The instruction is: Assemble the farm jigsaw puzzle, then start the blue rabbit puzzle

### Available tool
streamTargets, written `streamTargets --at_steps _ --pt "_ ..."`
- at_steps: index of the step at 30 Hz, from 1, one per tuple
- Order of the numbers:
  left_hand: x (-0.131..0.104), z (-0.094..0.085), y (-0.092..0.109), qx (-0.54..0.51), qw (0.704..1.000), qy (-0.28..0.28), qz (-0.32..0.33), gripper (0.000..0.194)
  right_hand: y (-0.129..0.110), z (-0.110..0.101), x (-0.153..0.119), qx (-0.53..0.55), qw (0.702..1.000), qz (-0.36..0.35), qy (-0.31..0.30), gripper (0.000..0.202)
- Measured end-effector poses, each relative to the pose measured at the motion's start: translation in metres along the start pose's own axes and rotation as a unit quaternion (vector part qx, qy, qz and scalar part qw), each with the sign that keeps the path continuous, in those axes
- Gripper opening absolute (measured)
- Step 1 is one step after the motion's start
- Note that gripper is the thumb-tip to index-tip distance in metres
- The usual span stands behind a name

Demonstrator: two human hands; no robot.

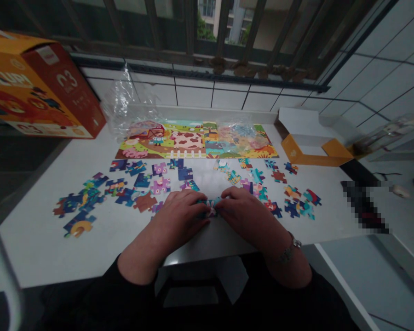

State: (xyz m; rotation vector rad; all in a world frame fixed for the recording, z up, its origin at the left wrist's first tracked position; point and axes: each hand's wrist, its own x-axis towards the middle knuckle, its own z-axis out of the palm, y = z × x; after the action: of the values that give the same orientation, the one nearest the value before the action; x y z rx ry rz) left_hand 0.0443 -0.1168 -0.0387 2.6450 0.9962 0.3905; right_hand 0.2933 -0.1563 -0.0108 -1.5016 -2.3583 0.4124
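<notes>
Both hands meet at the middle of the white table (207, 239), near its front edge. My left hand (182, 214) has its fingers closed on the left side of a jigsaw puzzle piece (211, 208) with a white rabbit-like figure. From the other side, the fingertips of my right hand (243, 211) pinch that piece's right edge. Fingers cover much of the piece, so its outline is partly hidden. Loose puzzle pieces (160, 185) in blue and purple lie beyond the left hand, and more loose pieces (260, 191) surround the right hand.
A farm-picture strip (188, 140) lies behind the pieces, with clear plastic wrap (131, 101) at its left. An orange puzzle box (62, 92) stands far left, and an open orange box (317, 154) at the back right. A joined-looking cluster of pieces (77, 204) lies left.
</notes>
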Motion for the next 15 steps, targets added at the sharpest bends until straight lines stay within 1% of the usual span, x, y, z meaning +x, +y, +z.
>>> streamTargets --at_steps 2,4,6,8,10,12,14,15 --pt "0.000 -0.001 0.000 -0.002 1.000 0.001 -0.001 0.023 0.010 -0.006 0.001 -0.009 0.998 0.041 0.044 0.020" --pt "0.000 -0.001 0.000 -0.006 1.000 -0.001 0.000 0.024 0.028 -0.015 -0.003 -0.046 0.990 0.098 0.093 0.022" --pt "-0.001 -0.001 -0.001 -0.010 1.000 -0.005 0.000 0.025 0.051 -0.025 -0.012 -0.097 0.970 0.175 0.138 0.024" --pt "0.000 -0.001 -0.003 -0.010 1.000 -0.006 -0.004 0.024 0.075 -0.036 -0.025 -0.141 0.938 0.267 0.168 0.027" --pt "0.000 -0.001 -0.006 -0.007 1.000 -0.001 -0.010 0.023 0.095 -0.044 -0.037 -0.165 0.911 0.341 0.162 0.029" --pt "0.000 -0.001 -0.008 0.000 1.000 0.010 -0.021 0.022 0.109 -0.048 -0.044 -0.173 0.895 0.385 0.142 0.030" --pt "0.000 -0.001 -0.010 0.007 0.999 0.022 -0.029 0.022 0.116 -0.046 -0.044 -0.170 0.893 0.395 0.133 0.030" --pt "0.000 -0.002 -0.011 0.010 0.999 0.025 -0.031 0.022 0.117 -0.043 -0.042 -0.164 0.898 0.385 0.136 0.031"
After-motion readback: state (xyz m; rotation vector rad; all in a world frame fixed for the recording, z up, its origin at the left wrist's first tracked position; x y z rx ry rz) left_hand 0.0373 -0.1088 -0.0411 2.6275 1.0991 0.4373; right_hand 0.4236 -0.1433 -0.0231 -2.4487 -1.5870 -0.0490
